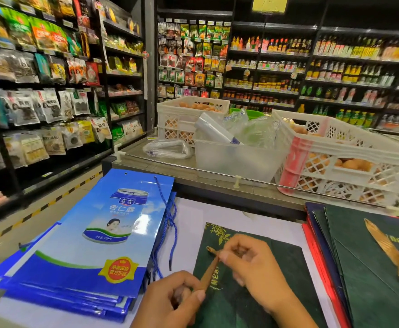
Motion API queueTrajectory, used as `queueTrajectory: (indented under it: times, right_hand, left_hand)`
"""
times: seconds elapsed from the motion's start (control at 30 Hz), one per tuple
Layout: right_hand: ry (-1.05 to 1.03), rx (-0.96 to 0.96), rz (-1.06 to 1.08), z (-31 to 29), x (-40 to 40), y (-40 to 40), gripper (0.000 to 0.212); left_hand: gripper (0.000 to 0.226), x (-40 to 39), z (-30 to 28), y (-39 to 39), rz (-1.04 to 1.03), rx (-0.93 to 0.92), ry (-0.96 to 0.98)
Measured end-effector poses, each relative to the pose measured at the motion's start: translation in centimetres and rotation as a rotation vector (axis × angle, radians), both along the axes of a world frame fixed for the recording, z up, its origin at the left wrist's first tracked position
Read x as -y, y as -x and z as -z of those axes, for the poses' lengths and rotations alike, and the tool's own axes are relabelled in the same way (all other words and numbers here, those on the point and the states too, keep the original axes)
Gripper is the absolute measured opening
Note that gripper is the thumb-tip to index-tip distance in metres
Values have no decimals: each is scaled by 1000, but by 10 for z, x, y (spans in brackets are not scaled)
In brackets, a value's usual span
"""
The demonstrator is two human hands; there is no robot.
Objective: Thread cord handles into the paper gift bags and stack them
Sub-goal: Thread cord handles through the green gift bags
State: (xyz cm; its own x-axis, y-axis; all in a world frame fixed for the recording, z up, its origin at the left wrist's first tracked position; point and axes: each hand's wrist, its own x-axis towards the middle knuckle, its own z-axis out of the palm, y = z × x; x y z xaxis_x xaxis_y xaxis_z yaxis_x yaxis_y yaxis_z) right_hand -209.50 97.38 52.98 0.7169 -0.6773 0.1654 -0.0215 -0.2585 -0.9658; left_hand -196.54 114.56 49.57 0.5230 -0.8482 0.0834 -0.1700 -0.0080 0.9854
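A flat dark green gift bag [288,268] with gold print lies on the white table in front of me. Across it runs a gold cord [209,268]. My left hand [172,301] pinches the cord's lower end, and my right hand [250,266] pinches it near its upper tip, which rests on the bag's top left part. To the left lies a stack of flat blue gift bags [87,245] with blue cord handles [170,223] hanging off its right side. At the right sits a pile of dark green bags [371,256] with gold cords [392,252] on top.
Beyond the white table [193,216] stands a counter with a clear plastic tub [236,159] of plastic bags and two white crates of eggs [345,157]. Stocked store shelves [51,79] line the left and back. An aisle floor with a yellow-black stripe runs along the left.
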Motion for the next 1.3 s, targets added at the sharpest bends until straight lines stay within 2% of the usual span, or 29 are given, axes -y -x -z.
queueTrajectory:
  times: [0.07, 0.17, 0.3, 0.37, 0.43, 0.5, 0.57, 0.7, 0.8, 0.9, 1.07, 1.13, 1.23, 1.3]
  right_hand:
    - [-9, 64, 148, 2, 3, -2, 20]
    - [11, 110, 337, 2, 8, 0, 20]
    - [35, 146, 445, 1, 8, 3, 31]
    - [46, 201, 360, -4, 4, 6, 39]
    - [-12, 183, 64, -10, -4, 8, 45]
    - [-74, 5, -287, -9, -15, 5, 48]
    - [-66, -169, -423, -2, -23, -1, 46]
    - [-13, -180, -253, 8, -19, -10, 16]
    - [57, -128, -140, 9, -12, -6, 3]
    - [90, -106, -97, 9, -8, -3, 7]
    - [-60, -212, -322, 3, -19, -4, 22]
    - [-31, -240, -345, 2, -23, -6, 18]
    - [-2, -198, -248, 1, -19, -5, 5]
    - [15, -177, -199, 0, -14, -3, 5]
  left_hand:
    - [8, 0, -1, 1, -32, -25, 11]
    - [24, 0, -1, 0, -79, -20, 15]
    - [29, 2, -2, 0, -133, -30, 8]
    - [27, 3, 0, 0, -154, -2, -5]
    - [23, 4, 1, 0, -164, 32, -24]
    - [19, 4, 2, 1, -163, 50, -44]
    - [16, 3, 0, 3, -149, 63, -52]
    - [20, 3, -3, 2, -149, 34, -41]
    - [27, 4, -2, 1, -159, 8, -36]
    - [30, 4, -2, 1, -156, 10, -34]
    - [28, 4, -2, 1, -115, 38, -71]
    - [25, 4, -2, 0, -114, 66, -81]
    - [19, 4, 1, -1, -144, 112, -81]
    - [20, 6, 3, -1, -165, 167, -80]
